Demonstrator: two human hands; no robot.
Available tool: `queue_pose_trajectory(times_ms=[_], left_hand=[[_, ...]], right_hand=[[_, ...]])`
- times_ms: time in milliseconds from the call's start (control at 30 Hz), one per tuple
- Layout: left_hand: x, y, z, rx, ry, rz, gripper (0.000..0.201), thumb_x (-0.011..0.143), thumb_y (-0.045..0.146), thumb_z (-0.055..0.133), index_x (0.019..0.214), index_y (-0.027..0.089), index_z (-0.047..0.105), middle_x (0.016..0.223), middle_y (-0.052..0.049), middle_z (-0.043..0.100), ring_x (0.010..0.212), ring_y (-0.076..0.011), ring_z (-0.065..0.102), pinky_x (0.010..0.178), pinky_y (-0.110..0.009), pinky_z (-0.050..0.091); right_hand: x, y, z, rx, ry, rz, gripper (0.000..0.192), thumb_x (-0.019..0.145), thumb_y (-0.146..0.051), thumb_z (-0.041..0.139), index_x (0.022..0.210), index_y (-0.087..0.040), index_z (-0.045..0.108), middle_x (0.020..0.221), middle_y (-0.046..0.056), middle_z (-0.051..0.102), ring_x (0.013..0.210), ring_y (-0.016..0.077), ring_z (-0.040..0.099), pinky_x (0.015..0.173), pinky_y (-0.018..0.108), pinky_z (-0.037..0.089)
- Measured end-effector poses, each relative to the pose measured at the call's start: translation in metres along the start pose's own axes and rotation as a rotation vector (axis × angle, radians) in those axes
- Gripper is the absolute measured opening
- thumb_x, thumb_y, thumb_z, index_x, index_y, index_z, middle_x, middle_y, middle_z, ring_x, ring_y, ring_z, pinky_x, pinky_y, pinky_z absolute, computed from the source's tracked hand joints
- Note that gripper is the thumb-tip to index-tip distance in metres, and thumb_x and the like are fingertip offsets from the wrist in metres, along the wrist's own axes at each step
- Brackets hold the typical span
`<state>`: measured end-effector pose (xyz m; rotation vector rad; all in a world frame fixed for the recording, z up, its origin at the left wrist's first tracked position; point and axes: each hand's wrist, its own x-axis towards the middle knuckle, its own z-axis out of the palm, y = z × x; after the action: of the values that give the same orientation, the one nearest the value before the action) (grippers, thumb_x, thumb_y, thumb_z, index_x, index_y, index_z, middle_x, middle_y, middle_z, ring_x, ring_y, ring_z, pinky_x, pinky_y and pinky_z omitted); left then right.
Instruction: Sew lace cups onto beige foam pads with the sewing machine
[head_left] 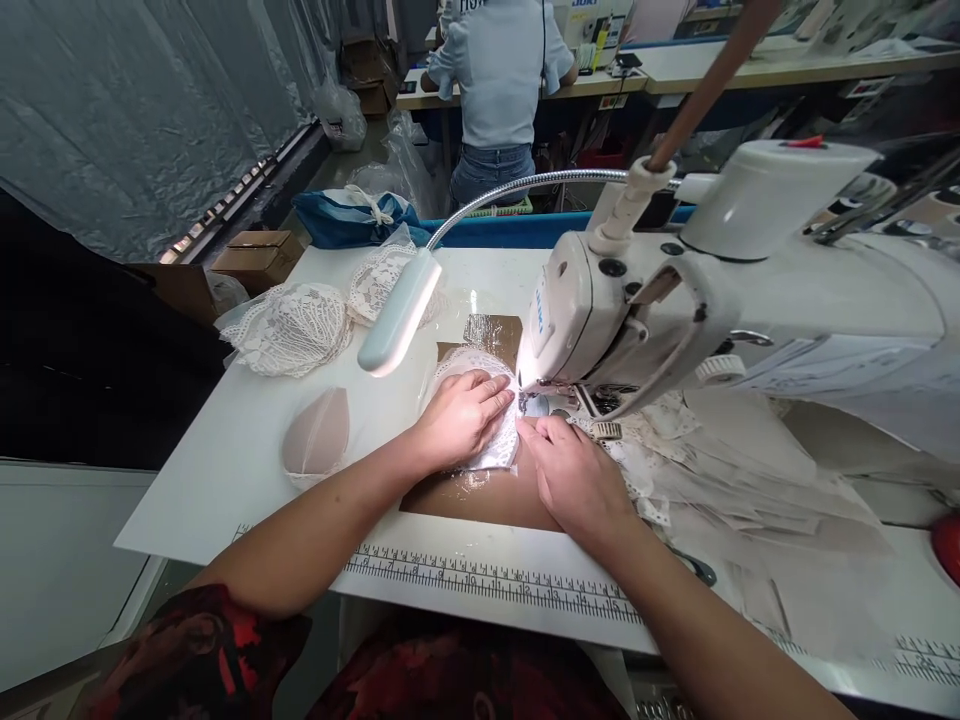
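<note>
A white lace piece (pixel 501 447) lies on the sewing table under the needle of a white sewing machine (pixel 570 310). My left hand (pixel 459 415) presses flat on the lace, fingers pointing toward the needle. Just to the right of it, my right hand (pixel 574 472) rests with its fingertips on the lace edge by the presser foot (pixel 537 398). Both hands lie flat and grip nothing. A brown taped patch (pixel 480 495) shows under the lace.
A gooseneck lamp (pixel 399 310) hangs over the table's left middle. A beige foam cup (pixel 316 436) and lace cups (pixel 291 327) lie at the left. Fabric pieces (pixel 735 470) pile at the right. A ruler strip (pixel 487 577) runs along the front edge. Another person (pixel 499 90) stands at a far bench.
</note>
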<state>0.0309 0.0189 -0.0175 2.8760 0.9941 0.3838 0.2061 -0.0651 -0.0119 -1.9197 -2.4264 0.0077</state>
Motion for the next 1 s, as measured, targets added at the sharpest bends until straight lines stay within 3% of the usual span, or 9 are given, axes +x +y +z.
queue_pose_trajectory(times_ms=[267, 367, 433, 533, 600, 667, 833, 933, 1000], left_hand=[[-0.014, 0.011, -0.021, 0.075, -0.091, -0.133, 0.040, 0.092, 0.037, 0.044, 0.125, 0.017, 0.055, 0.131, -0.012, 0.054, 0.116, -0.0314, 0.048, 0.091, -0.046, 0.042], [-0.038, 0.009, -0.044, -0.035, -0.140, -0.153, 0.034, 0.091, 0.040, 0.048, 0.115, 0.018, 0.059, 0.121, -0.010, 0.059, 0.110, -0.0271, 0.053, 0.089, -0.041, 0.045], [-0.064, 0.001, -0.059, -0.088, -0.072, -0.199, 0.032, 0.093, 0.038, 0.044, 0.114, 0.018, 0.058, 0.119, -0.009, 0.060, 0.109, -0.0236, 0.054, 0.092, -0.039, 0.045], [-0.117, -0.021, -0.071, 0.057, 0.151, -0.510, 0.033, 0.094, 0.031, 0.038, 0.117, 0.014, 0.054, 0.122, -0.014, 0.059, 0.115, -0.0268, 0.052, 0.098, -0.047, 0.042], [-0.153, -0.036, -0.071, 0.164, 0.163, -0.793, 0.029, 0.092, 0.028, 0.038, 0.104, 0.010, 0.057, 0.113, -0.018, 0.061, 0.109, -0.0311, 0.054, 0.092, -0.051, 0.044], [-0.184, -0.045, -0.068, 0.173, 0.156, -0.923, 0.026, 0.092, 0.026, 0.035, 0.095, 0.010, 0.055, 0.117, -0.021, 0.058, 0.111, -0.0331, 0.052, 0.093, -0.052, 0.043], [-0.225, -0.027, -0.073, -0.261, 0.385, -0.880, 0.025, 0.096, 0.034, 0.032, 0.082, 0.019, 0.046, 0.105, -0.010, 0.059, 0.092, -0.0223, 0.056, 0.080, -0.038, 0.047], [-0.225, -0.001, -0.088, -0.647, 0.522, -0.708, 0.026, 0.097, 0.038, 0.036, 0.081, 0.020, 0.045, 0.084, -0.004, 0.054, 0.074, -0.0155, 0.051, 0.066, -0.029, 0.045], [-0.213, 0.017, -0.098, -0.837, 0.505, -0.529, 0.026, 0.097, 0.038, 0.039, 0.081, 0.019, 0.045, 0.079, -0.003, 0.051, 0.070, -0.0141, 0.048, 0.064, -0.028, 0.043]], right_hand=[[-0.003, 0.003, 0.006, 0.013, 0.118, -0.033, 0.043, 0.087, -0.010, 0.041, 0.125, -0.020, 0.059, 0.103, 0.006, 0.066, 0.081, 0.0190, 0.063, 0.065, 0.030, 0.045], [-0.003, 0.005, 0.007, 0.006, 0.164, -0.082, 0.040, 0.090, -0.014, 0.040, 0.124, -0.019, 0.060, 0.104, 0.007, 0.067, 0.081, 0.0186, 0.064, 0.063, 0.029, 0.047], [-0.003, 0.006, 0.007, 0.003, 0.157, -0.098, 0.039, 0.091, -0.015, 0.038, 0.123, -0.019, 0.060, 0.104, 0.007, 0.067, 0.080, 0.0188, 0.064, 0.061, 0.030, 0.048], [-0.002, 0.007, 0.007, 0.033, 0.131, -0.091, 0.039, 0.091, -0.017, 0.037, 0.121, -0.019, 0.062, 0.103, 0.008, 0.067, 0.079, 0.0203, 0.065, 0.061, 0.032, 0.051], [-0.002, 0.009, 0.006, 0.100, 0.114, -0.097, 0.039, 0.091, -0.020, 0.037, 0.120, -0.019, 0.062, 0.105, 0.010, 0.066, 0.083, 0.0218, 0.065, 0.063, 0.034, 0.052], [-0.004, 0.011, 0.000, 0.233, 0.093, -0.135, 0.038, 0.091, -0.025, 0.039, 0.120, -0.020, 0.062, 0.112, 0.010, 0.065, 0.093, 0.0232, 0.065, 0.070, 0.036, 0.054], [-0.019, 0.003, -0.029, 0.734, -0.143, -0.179, 0.037, 0.089, -0.042, 0.051, 0.120, -0.024, 0.062, 0.120, 0.009, 0.062, 0.107, 0.0245, 0.060, 0.089, 0.039, 0.051], [-0.026, -0.015, -0.042, 1.086, -0.335, -0.138, 0.059, 0.083, -0.048, 0.061, 0.135, -0.023, 0.049, 0.118, 0.012, 0.061, 0.097, 0.0222, 0.063, 0.083, 0.037, 0.054], [-0.028, -0.033, -0.042, 1.314, -0.365, -0.142, 0.076, 0.076, -0.051, 0.068, 0.141, -0.023, 0.040, 0.131, 0.014, 0.054, 0.103, 0.0227, 0.061, 0.087, 0.039, 0.053]])
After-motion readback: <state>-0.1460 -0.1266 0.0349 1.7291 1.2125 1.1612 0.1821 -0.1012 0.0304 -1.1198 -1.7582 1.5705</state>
